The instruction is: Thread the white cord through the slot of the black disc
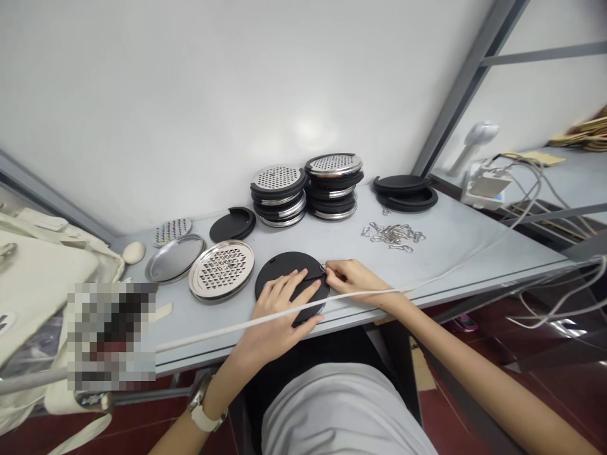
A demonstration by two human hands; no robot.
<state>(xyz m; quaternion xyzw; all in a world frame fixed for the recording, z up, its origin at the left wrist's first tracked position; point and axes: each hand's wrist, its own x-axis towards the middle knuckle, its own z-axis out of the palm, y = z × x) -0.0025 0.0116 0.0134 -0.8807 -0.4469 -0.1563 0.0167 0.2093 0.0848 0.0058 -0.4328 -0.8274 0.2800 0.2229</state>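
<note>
On the grey tabletop (455, 253), a round black disc (288, 260) is partly covered by the spread-fingered left hand (277, 300); at its rim, a silver wire clip (323, 268) is pinched by the right hand (353, 277).

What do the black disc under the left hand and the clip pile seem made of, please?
Black disc: probably matte plastic or rubber, judging by its even, dull black surface.
Clip pile: apparently shiny silvery metal wire, given the thin bent loops and bright glints.
</note>
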